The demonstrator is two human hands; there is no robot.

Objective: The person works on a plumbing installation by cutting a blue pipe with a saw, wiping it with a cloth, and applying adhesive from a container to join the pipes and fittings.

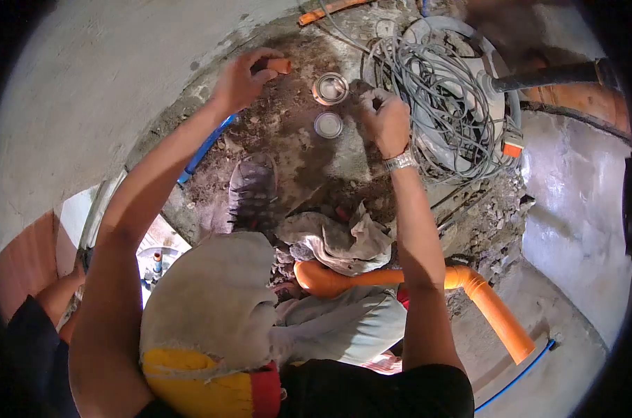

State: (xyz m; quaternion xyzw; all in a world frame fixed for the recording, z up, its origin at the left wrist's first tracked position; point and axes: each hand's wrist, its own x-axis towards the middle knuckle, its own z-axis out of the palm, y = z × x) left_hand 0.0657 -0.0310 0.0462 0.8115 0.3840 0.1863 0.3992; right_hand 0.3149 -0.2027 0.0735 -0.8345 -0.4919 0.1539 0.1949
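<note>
My left hand point(246, 78) is closed round a short orange pipe piece point(279, 65), held above the dirt floor at the upper middle. To the right, my right hand point(386, 115), with a metal watch on its wrist, has its fingers curled together; what they hold, if anything, is too small to make out. Between my hands stands an open round tin point(330, 89), nearer to the right hand. A round lid point(328, 125) lies on the ground just below the tin.
Tangled grey cable point(445, 104) lies over a round pale base at the right. An orange drain pipe point(490, 306) bends across the lower right. A blue pipe point(206, 150) lies near my left forearm. A crumpled cloth point(344, 240) is below. Another person's arm point(58, 296) shows at lower left.
</note>
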